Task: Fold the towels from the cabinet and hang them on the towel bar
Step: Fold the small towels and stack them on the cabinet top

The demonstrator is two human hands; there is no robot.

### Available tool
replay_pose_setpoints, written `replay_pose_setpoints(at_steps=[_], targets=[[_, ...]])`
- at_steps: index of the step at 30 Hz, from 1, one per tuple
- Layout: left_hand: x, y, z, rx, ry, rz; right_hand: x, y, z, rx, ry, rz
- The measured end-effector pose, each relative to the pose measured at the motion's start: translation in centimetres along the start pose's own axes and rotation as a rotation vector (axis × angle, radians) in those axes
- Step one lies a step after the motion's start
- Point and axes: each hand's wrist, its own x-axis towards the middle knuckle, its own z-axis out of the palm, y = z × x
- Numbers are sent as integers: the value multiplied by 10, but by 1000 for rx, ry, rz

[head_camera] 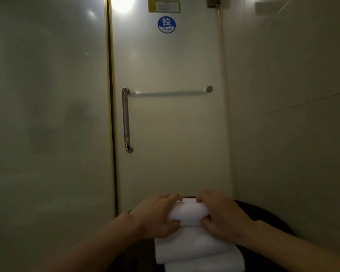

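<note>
Head view: white towel (186,212) lies on dark rounded surface (267,216), rolled end at far edge, folded layers trailing toward near edge. Left hand (155,216) and right hand (223,213) both clamped on roll, fingers curled over far side, thumbs on near side. Towel bar (169,93) horizontal on door (175,144) beyond, well apart from towel. Vertical handle (126,118) at bar's left end. Blue PULL sticker (166,24) above

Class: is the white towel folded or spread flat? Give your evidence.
Folded: the white towel shows stacked layers, and the left hand and right hand grip its rolled-over top edge.
</note>
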Motion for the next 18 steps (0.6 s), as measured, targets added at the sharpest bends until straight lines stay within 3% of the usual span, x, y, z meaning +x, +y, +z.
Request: replay_pose_setpoints(at_steps=[5,14,18], targets=[[-20,9,17,58,-146,48,-25,-6,1,-5,-75,-61],[-9,11,14,73,30,53,-8,-7,-12,-86,-46,-61],[-16,17,29,103,27,26,-10,-6,-11,-153,-68,-111]])
